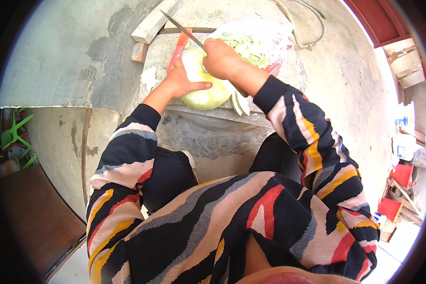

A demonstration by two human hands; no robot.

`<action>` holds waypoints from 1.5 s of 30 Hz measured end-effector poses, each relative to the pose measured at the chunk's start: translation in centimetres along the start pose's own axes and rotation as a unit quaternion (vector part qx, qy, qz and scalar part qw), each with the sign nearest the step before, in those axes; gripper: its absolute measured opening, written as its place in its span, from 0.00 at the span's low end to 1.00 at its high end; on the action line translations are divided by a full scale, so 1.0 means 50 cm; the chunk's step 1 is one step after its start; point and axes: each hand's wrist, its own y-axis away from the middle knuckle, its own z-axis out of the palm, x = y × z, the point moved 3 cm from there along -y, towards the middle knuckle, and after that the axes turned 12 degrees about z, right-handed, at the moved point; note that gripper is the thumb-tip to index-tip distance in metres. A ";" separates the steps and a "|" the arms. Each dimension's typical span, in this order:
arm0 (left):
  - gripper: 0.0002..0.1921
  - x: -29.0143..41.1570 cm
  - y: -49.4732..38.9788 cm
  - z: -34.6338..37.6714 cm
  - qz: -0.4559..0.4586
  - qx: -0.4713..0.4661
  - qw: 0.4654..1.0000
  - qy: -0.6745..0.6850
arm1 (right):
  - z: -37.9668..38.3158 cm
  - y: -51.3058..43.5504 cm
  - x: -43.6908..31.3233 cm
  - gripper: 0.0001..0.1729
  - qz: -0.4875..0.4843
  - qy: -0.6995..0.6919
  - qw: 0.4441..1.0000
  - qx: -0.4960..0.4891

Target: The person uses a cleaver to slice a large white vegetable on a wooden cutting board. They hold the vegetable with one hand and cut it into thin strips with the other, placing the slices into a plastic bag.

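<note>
A large pale-green gourd or melon (211,96) rests near the front edge of a stone slab (287,80). Against its left side lies my left hand (181,80), thumb spread across the top. My right hand (222,58) grips the handle of a knife (183,28), its blade pointing up and left above the gourd. Curved pale-green slices (239,103) lie at the gourd's right. Behind my right hand, chopped green pieces (246,48) are heaped on a white plastic bag (277,35) with red print. A red brush or comb-like tool (179,49) lies beyond my left hand.
A pale block (154,23) and a brick piece (140,52) lie at the slab's upper left. A hose or cable (323,30) curls at the upper right. Green plastic chair legs (17,131) show at far left, red seats (401,175) at far right.
</note>
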 end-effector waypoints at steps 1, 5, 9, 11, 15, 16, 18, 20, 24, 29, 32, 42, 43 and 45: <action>0.68 -0.004 -0.002 -0.001 -0.004 -0.006 1.000 -0.012 | -0.002 -0.001 -0.003 0.15 0.006 -0.003 1.000 0.004; 0.66 -0.012 -0.005 0.001 0.084 0.041 0.996 0.010 | -0.030 -0.006 0.032 0.14 0.010 -0.078 0.997 0.008; 0.62 -0.019 -0.005 0.004 0.069 0.035 0.996 0.040 | -0.039 0.015 0.131 0.11 0.105 -0.471 0.875 -0.028; 0.60 -0.014 -0.007 0.003 0.078 0.038 0.995 0.040 | -0.022 0.050 0.167 0.09 0.121 -0.509 0.852 0.012; 0.62 -0.016 -0.009 0.002 0.052 0.013 0.998 0.025 | 0.039 0.119 0.197 0.04 0.166 -0.652 0.740 0.013; 0.65 -0.020 -0.010 -0.001 0.036 0.005 0.998 0.046 | 0.052 0.128 0.197 0.03 0.179 -0.667 0.723 0.009; 0.69 -0.029 -0.013 -0.003 0.023 -0.007 0.998 0.063 | 0.068 0.133 0.191 0.04 0.181 -0.686 0.705 0.001; 0.70 -0.034 -0.016 -0.004 0.031 -0.010 0.998 0.057 | 0.075 0.133 0.185 0.04 0.168 -0.692 0.702 -0.002; 0.70 -0.039 -0.015 -0.003 0.030 -0.016 0.995 0.098 | 0.086 0.132 0.182 0.04 0.179 -0.708 0.683 0.007; 0.69 -0.037 -0.018 -0.004 0.053 -0.010 0.995 0.080 | 0.097 0.138 0.182 0.04 0.177 -0.726 0.665 0.007; 0.67 -0.039 -0.019 -0.005 0.032 -0.008 0.999 0.042 | 0.098 0.141 0.177 0.04 0.167 -0.734 0.658 0.009; 0.67 -0.014 -0.012 -0.013 0.051 -0.008 0.997 0.064 | 0.103 0.154 0.157 0.05 0.217 -0.728 0.649 0.023; 0.67 -0.011 -0.011 -0.014 0.047 -0.008 0.997 0.053 | 0.103 0.151 0.155 0.05 0.221 -0.731 0.646 0.022; 0.67 -0.005 -0.009 -0.015 0.041 -0.012 0.998 0.040 | 0.103 0.144 0.152 0.05 0.224 -0.732 0.643 0.022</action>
